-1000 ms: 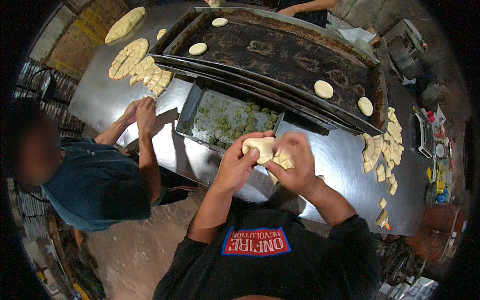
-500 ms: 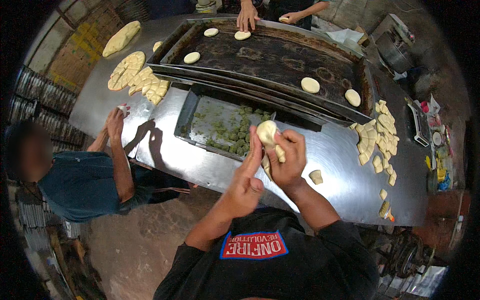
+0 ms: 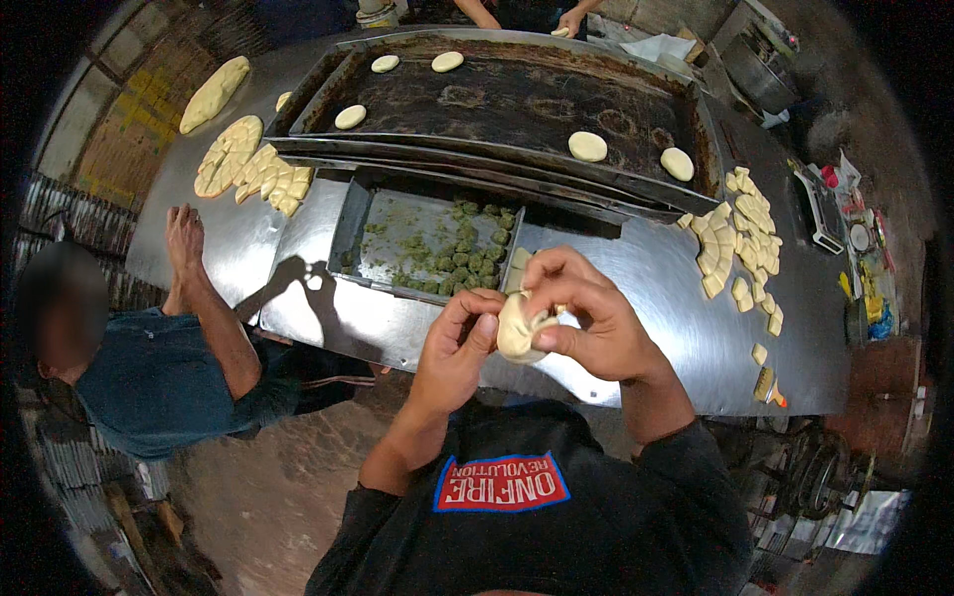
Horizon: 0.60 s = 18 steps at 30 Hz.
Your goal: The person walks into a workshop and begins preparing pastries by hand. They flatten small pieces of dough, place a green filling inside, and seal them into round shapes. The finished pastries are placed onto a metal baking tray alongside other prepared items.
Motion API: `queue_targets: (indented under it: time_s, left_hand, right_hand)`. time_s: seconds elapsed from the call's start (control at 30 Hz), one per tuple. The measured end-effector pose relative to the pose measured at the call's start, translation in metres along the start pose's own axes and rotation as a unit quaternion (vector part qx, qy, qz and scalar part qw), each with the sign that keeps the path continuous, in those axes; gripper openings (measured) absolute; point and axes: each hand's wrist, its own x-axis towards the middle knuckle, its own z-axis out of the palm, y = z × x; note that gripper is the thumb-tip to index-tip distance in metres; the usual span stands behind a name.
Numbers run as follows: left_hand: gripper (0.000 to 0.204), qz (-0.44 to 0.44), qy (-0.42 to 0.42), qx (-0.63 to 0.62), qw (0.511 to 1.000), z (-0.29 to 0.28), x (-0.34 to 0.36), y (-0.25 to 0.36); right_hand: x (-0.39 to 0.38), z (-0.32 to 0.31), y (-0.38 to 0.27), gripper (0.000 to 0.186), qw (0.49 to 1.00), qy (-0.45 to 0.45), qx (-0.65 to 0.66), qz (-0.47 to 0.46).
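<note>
A pale dough ball (image 3: 519,331) sits between both my hands above the near edge of the steel table (image 3: 656,288). My left hand (image 3: 459,348) pinches its left side with thumb and fingers. My right hand (image 3: 586,318) wraps over its top and right side, fingers curled around it. Just beyond my hands stands a metal tray (image 3: 350,223) holding several green filling balls (image 3: 467,253).
A large dark griddle (image 3: 517,99) carries several flat dough rounds. Cut dough pieces lie at the table's left (image 3: 248,169) and right (image 3: 740,238). A person in a blue shirt (image 3: 149,377) rests a hand (image 3: 184,233) on the table's left edge. Other hands work at the far end.
I have brought the dough ball lower and closer to my body, with both hands closing around it. The person on the left has pulled their raised hand down onto the table edge.
</note>
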Motion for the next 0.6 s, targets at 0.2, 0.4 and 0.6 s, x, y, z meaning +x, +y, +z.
queue_targets:
  time_s: [0.2,0.4,0.6]
  left_hand:
    - [0.038,0.082,0.198,0.023,0.976,0.025,0.02,-0.011]
    - [0.053,-0.031,0.203,0.048,0.977,0.01,0.037,-0.018]
    - [0.053,-0.118,0.115,-0.043,0.985,0.019,0.036,-0.039]
  right_hand:
    - [-0.013,0.044,0.013,0.021,0.976,0.189,-0.101,0.023]
    - [-0.021,0.049,0.006,0.023,0.939,0.148,-0.306,-0.044]
    - [-0.014,0.006,-0.014,0.016,0.976,0.036,-0.178,0.12]
